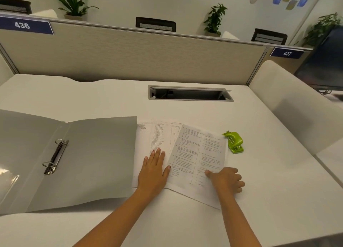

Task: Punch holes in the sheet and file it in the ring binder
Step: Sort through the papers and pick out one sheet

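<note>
A grey ring binder (96, 154) lies open on the white desk at the left, its two metal rings (55, 155) on the spine. To its right lies a small pile of printed sheets (159, 135). My left hand (154, 170) rests flat and open on the pile. The top sheet (198, 154) is skewed clockwise, and my right hand (227, 179) pinches its lower right edge, thumb on top. A green hole punch (234, 142) stands just beyond the sheet's right edge, untouched.
An open cable slot (189, 93) is set into the desk (259, 200) behind the papers. A beige partition (130, 55) closes the far side. A white divider (297, 105) and a dark monitor (324, 61) stand at the right.
</note>
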`<state>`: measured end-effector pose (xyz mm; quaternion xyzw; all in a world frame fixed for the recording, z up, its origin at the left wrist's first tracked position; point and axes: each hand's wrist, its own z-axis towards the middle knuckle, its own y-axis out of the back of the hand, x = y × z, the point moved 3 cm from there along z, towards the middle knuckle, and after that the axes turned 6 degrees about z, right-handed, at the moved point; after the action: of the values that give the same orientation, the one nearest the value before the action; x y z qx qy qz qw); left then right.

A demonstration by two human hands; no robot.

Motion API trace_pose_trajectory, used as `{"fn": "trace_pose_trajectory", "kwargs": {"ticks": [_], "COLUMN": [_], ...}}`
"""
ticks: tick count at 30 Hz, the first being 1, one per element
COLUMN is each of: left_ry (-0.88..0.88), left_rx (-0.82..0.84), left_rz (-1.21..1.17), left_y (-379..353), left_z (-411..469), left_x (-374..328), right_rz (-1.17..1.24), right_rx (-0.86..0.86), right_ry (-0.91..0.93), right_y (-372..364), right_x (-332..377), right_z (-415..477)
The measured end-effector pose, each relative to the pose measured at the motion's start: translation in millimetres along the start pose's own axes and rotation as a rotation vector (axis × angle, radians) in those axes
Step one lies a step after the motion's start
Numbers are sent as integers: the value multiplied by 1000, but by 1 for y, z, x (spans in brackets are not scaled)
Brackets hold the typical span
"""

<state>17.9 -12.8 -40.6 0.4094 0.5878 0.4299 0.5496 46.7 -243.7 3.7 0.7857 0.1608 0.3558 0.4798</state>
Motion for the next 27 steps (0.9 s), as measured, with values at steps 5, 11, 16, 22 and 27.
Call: {"fn": "trace_pose_trajectory", "kwargs": {"ticks": [5, 11, 16, 22, 27], "left_ry": [11, 11, 117, 348, 365], "left_rx": [11, 68, 161, 375, 404], "left_rz": [-52, -126, -430, -1309, -1617], "left_y": [-4, -3, 13, 56, 101], "left_z": [1, 1, 8, 19, 23], "left_x": [0, 4, -1, 9, 14], "right_rz": [91, 361, 546, 813, 916], "right_rx": [34, -29, -64, 236, 511], "right_ry": [93, 253, 396, 344, 292], "right_y": [0, 9, 26, 31, 32], "right_x": [2, 7, 16, 27, 42], "right_z": [1, -11, -18, -13, -18]}}
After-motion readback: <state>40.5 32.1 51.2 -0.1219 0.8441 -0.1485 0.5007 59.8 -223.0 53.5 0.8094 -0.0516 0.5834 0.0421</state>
